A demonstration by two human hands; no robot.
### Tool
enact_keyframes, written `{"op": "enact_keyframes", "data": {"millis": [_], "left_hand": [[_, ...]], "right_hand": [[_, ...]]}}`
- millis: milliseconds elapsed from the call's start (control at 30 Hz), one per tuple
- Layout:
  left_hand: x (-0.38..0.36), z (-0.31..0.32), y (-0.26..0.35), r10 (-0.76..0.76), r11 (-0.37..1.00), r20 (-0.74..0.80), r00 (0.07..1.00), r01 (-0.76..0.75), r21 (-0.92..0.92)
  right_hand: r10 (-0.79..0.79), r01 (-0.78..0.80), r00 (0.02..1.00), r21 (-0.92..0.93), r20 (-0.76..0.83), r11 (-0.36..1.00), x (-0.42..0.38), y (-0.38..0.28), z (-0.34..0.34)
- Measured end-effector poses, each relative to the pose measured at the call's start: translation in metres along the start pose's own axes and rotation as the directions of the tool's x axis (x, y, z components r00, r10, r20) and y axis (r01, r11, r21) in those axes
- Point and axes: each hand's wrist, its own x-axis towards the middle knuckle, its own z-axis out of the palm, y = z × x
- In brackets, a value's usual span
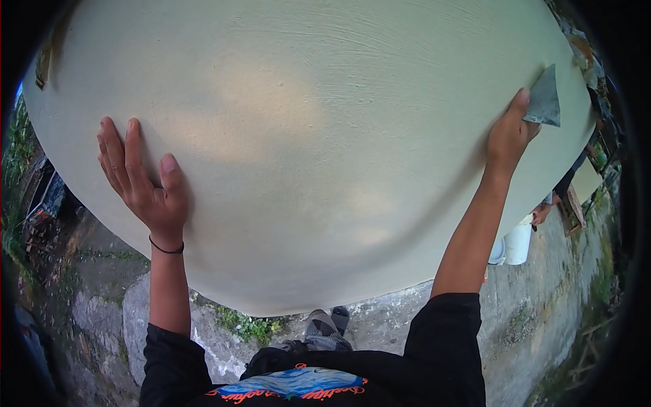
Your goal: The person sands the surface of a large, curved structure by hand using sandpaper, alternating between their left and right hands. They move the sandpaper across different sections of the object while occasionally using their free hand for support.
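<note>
A large, pale, smooth curved surface (305, 169) fills most of the head view, with fine streaks near its top. My left hand (146, 180) lies on its left part, fingers spread and nothing held, with a dark band at the wrist. Over the right part, my right hand (512, 132) grips a grey metal scraper (544, 98); its triangular blade points up and right. The fingers behind the handle are partly hidden, and I cannot tell whether the blade touches the surface.
White buckets (518, 244) stand on the concrete ground (536, 292) at the right. Beside them another person's hand (540, 214) shows. Green weeds (247, 324) grow below the surface's lower edge, near my feet. Debris (42, 227) lies at the far left.
</note>
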Motion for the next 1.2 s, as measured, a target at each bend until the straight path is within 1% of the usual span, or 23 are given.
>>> {"op": "enact_keyframes", "data": {"millis": [33,100,133,200,233,267,333,367,433,467,533,600,633,733,767,800,833,900,967,1033,1067,1133,1200], "left_hand": [[0.001,0.002,0.0,0.0,1.0,0.0,1.0,0.0,-0.004],[0.0,0.001,0.0,-0.002,1.0,-0.009,1.0,0.002,-0.011],[0.0,0.001,0.0,0.002,1.0,-0.006,1.0,-0.002,-0.01],[0.0,0.002,-0.001,-0.006,1.0,-0.002,1.0,0.006,-0.011],[-0.002,0.0,0.0,-0.007,1.0,0.003,1.0,0.007,-0.004],[-0.003,-0.001,0.0,-0.009,1.0,0.009,1.0,0.009,0.0],[-0.001,0.001,-0.003,-0.01,1.0,0.015,1.0,0.01,0.009],[-0.003,0.002,-0.004,-0.021,1.0,-0.002,1.0,0.021,-0.008],[-0.002,0.004,-0.003,-0.029,0.999,-0.027,0.999,0.028,-0.038],[-0.001,0.003,-0.001,-0.018,0.999,-0.023,1.0,0.017,-0.03],[0.001,0.002,0.001,0.004,0.999,-0.02,1.0,-0.005,-0.033],[0.0,0.001,0.001,-0.004,1.0,-0.018,1.0,0.004,-0.016],[0.001,0.001,0.001,-0.001,1.0,-0.023,1.0,0.0,-0.015],[0.002,-0.002,0.0,-0.001,1.0,-0.012,1.0,0.001,-0.017],[0.001,-0.003,-0.001,0.008,1.0,-0.012,1.0,-0.008,-0.022],[0.0,-0.004,0.0,0.014,0.999,-0.011,1.0,-0.014,-0.029],[-0.001,-0.004,0.0,0.012,0.999,-0.011,1.0,-0.012,-0.031],[0.0,-0.004,0.001,0.005,1.0,-0.019,1.0,-0.005,-0.03],[-0.001,-0.006,0.001,-0.002,1.0,-0.018,1.0,0.001,-0.027],[-0.001,-0.003,0.002,-0.017,1.0,-0.013,1.0,0.017,-0.021],[0.0,-0.003,0.001,-0.007,1.0,-0.02,1.0,0.007,-0.028],[-0.002,-0.005,-0.002,-0.001,1.0,-0.021,1.0,0.001,-0.02],[-0.001,-0.006,-0.001,-0.004,1.0,-0.012,1.0,0.004,-0.02]], "right_hand": [[-0.156,0.144,0.984,-0.134,-0.083,0.98,0.003,-0.011,0.007],[-0.408,0.408,0.911,-0.287,0.062,0.867,-0.03,-0.021,0.021],[-0.524,0.543,0.839,-0.312,0.15,0.78,-0.058,-0.027,0.023],[-0.609,0.716,0.698,-0.376,0.376,0.588,-0.113,-0.003,0.017],[-0.616,0.731,0.682,-0.394,0.394,0.558,-0.117,0.016,0.006],[-0.558,0.652,0.758,-0.401,0.337,0.644,-0.11,0.024,-0.002],[-0.421,0.433,0.902,-0.218,0.098,0.875,-0.073,0.024,-0.005],[-0.156,0.161,0.984,-0.046,0.086,0.986,-0.052,0.028,-0.008],[0.119,-0.131,0.987,0.117,0.104,0.984,-0.021,0.019,-0.003],[-0.03,0.03,1.0,-0.034,0.0,0.999,-0.017,0.006,0.006],[-0.319,0.302,0.944,-0.17,-0.083,0.938,-0.043,-0.023,0.025],[-0.501,0.524,0.851,-0.314,0.158,0.792,-0.104,-0.021,0.03],[-0.558,0.639,0.769,-0.374,0.311,0.672,-0.137,-0.003,0.027],[-0.546,0.632,0.775,-0.363,0.319,0.685,-0.133,0.014,0.006],[-0.472,0.529,0.849,-0.348,0.24,0.774,-0.113,0.014,0.002],[-0.379,0.394,0.919,-0.226,0.111,0.891,-0.089,0.006,0.002],[-0.187,0.187,0.981,-0.016,-0.052,0.982,-0.067,0.002,0.009],[-0.194,0.187,0.978,-0.094,-0.07,0.978,-0.033,-0.017,0.013],[-0.205,0.188,0.974,-0.165,-0.093,0.968,-0.035,-0.028,0.018],[-0.454,0.453,0.888,-0.31,0.073,0.836,-0.073,-0.037,0.03],[-0.48,0.505,0.862,-0.35,0.163,0.789,-0.101,-0.032,0.031],[-0.489,0.54,0.841,-0.335,0.231,0.772,-0.15,-0.005,0.02],[-0.344,0.417,0.905,-0.361,0.25,0.834,-0.158,0.027,-0.001]]}}
